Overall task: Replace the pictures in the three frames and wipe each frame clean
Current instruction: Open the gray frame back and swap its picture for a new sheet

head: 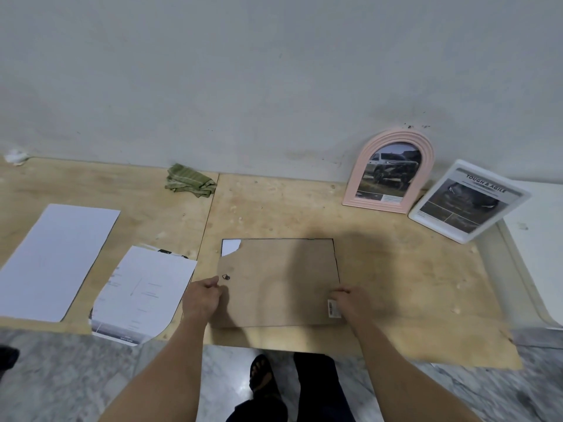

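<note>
A thin black frame lies face down in the middle of the plywood, its brown backing board (277, 281) up, with a torn far-left corner showing white paper (230, 247). My left hand (202, 296) pinches at the board's left edge beside a small metal hanger (226, 277). My right hand (348, 303) grips the near right corner by a barcode sticker. A pink arched frame (390, 172) and a white rectangular frame (469, 201), both with car pictures, lean on the wall at the right. A green cloth (189, 181) lies crumpled by the wall.
Two loose white sheets lie at the left: a large blank one (58, 260) and an arch-cut printed one (143, 295). The plywood sheet (411, 284) rests on a marble floor. A white tray-like edge (524, 269) is at the right. My foot (262, 376) stands below.
</note>
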`<state>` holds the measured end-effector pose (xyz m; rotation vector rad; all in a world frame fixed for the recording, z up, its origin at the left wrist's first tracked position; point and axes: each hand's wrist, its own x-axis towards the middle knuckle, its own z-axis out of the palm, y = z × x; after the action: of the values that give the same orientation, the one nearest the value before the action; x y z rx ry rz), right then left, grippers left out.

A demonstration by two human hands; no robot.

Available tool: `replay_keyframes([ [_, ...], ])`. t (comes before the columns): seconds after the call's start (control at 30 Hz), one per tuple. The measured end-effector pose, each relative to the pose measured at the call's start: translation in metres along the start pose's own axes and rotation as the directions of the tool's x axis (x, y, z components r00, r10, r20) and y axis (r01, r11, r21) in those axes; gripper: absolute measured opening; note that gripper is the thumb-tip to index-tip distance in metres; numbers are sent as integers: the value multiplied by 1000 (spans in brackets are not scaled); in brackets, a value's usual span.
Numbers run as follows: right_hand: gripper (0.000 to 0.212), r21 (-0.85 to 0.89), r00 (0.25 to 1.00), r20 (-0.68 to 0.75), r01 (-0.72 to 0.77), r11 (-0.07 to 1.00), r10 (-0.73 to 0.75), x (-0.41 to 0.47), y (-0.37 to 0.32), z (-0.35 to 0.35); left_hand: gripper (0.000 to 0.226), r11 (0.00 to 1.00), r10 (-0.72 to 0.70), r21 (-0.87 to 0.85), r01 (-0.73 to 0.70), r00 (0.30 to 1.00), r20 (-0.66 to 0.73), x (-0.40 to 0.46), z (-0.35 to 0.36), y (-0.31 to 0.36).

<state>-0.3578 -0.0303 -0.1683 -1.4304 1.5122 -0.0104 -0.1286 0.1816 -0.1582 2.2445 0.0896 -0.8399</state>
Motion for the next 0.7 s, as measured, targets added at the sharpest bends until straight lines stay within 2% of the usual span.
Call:
replay_keyframes([
  [0.13, 10, 98, 995, -59, -75, 992, 81, 5, 2, -2, 43, 995, -21, -92, 24, 999, 38, -3, 0, -3],
  [0.3, 9, 221, 976, 81, -215, 951, 202, 17, 11, -13, 16, 954, -134, -232, 190, 962, 236, 0, -14, -3],
  [0.43, 11, 311, 980, 118, -190, 931, 160, 21, 6, -24, 21, 947, -111, -236, 220, 909, 402, 0, -18, -2],
  [0.5, 16, 328, 984, 146, -147, 933, 104, 22, 2, -30, 18, 934, -88, -287, 211, 917, 389, 1, -16, 6],
  [0.53, 18, 342, 976, 209, -135, 930, 65, 18, -2, -35, 12, 932, -75, -304, 195, 928, 365, 0, -15, 11],
  [0.63, 35, 308, 881, 472, -141, 941, -23, 4, -12, -45, 10, 930, -49, -337, 149, 956, 288, 0, -12, 23],
  [0.7, 42, 250, 858, 512, -102, 963, -42, -2, -14, -49, 10, 927, -37, -349, 136, 960, 278, 0, -11, 25],
])
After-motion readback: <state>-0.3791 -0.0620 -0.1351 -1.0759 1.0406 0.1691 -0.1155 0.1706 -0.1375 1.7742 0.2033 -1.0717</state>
